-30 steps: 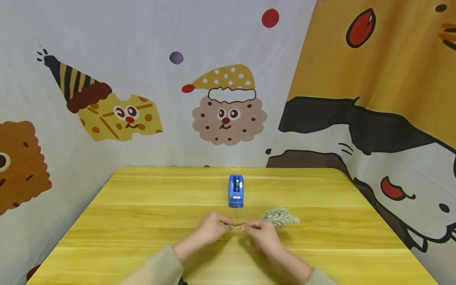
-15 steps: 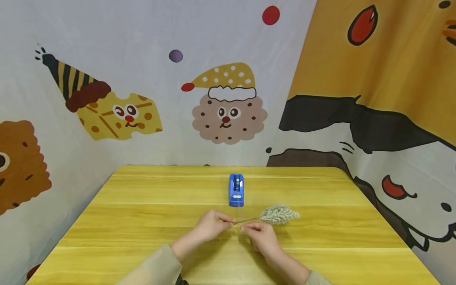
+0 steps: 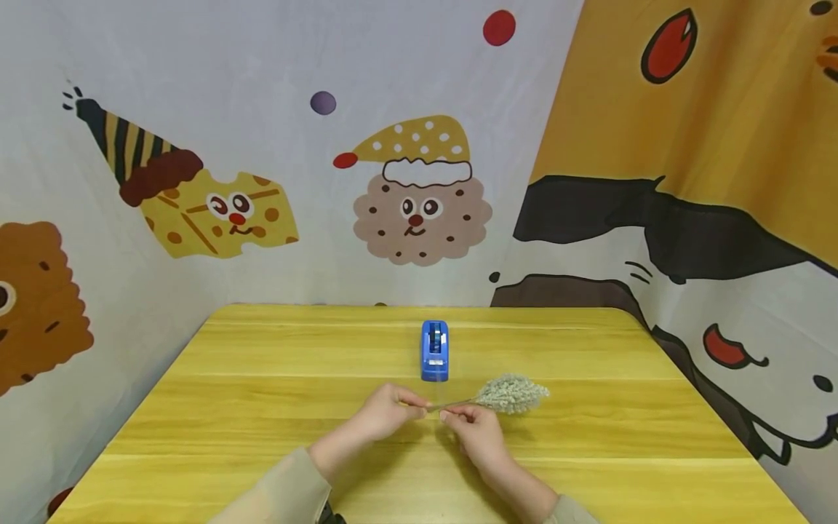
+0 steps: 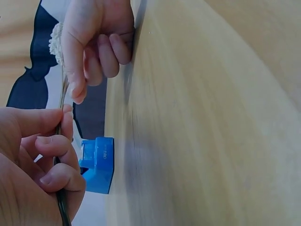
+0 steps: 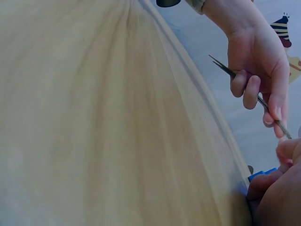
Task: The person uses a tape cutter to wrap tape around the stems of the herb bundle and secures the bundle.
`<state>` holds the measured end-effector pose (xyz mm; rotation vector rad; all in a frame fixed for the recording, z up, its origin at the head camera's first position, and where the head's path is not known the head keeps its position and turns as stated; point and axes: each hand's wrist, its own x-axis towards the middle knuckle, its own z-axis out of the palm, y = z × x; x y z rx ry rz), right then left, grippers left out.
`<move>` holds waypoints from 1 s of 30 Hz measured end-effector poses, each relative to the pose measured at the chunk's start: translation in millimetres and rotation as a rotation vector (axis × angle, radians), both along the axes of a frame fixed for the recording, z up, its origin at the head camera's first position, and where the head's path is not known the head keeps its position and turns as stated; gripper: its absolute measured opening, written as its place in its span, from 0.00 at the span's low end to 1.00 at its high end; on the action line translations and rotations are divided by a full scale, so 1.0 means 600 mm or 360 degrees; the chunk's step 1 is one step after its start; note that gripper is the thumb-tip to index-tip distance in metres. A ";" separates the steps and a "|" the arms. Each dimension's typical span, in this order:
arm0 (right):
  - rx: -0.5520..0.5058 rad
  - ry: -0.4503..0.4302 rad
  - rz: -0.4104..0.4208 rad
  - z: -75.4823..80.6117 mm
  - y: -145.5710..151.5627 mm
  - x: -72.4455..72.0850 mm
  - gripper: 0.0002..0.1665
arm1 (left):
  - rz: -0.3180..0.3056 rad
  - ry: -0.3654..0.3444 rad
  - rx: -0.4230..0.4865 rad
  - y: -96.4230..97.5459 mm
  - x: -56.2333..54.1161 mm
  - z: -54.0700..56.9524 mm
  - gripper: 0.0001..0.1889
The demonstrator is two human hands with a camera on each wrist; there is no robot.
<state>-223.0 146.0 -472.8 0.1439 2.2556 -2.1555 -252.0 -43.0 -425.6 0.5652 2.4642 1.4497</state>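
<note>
Head view: two hands come together above the middle of the counter (image 3: 275, 397), with a pale sprig (image 3: 513, 394) at their fingertips. I can see the left hand (image 3: 390, 413) pinching the stem (image 3: 458, 402) between thumb and forefinger, and from the left wrist its other fingers show curled along the lower stem. From the right wrist, the thin stem ends poke out behind that hand. The sprig lies nearly level, its bushy head pointing right, beyond the right hand (image 3: 481, 435).

That right hand is just beside the stem, thumb and forefinger drawn narrowly together; whether they hold tape, stem or neither, I cannot tell. Only a slim gap separates the fingertips of the two hands.

Past them a blue dispenser (image 3: 435, 364) stands upright, a little inside the far edge, and a faint strip of tape (image 3: 439, 393) runs from it toward the fingers. Sideways there is plenty of room: a broad stretch of wood spreads from the left hand to the left edge, another from the bushy head to the right edge. Printed cloth (image 3: 262, 44) hangs behind the far edge and along both sides.
</note>
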 end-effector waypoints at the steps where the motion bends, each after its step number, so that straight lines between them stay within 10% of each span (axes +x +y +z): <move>1: -0.0023 -0.0004 -0.0004 0.000 0.000 0.000 0.16 | -0.0003 -0.0003 0.0006 0.000 0.000 0.000 0.08; 30: -0.0126 0.0083 -0.0215 -0.006 -0.011 -0.012 0.05 | -0.0081 0.0049 -0.0118 0.005 -0.003 -0.004 0.07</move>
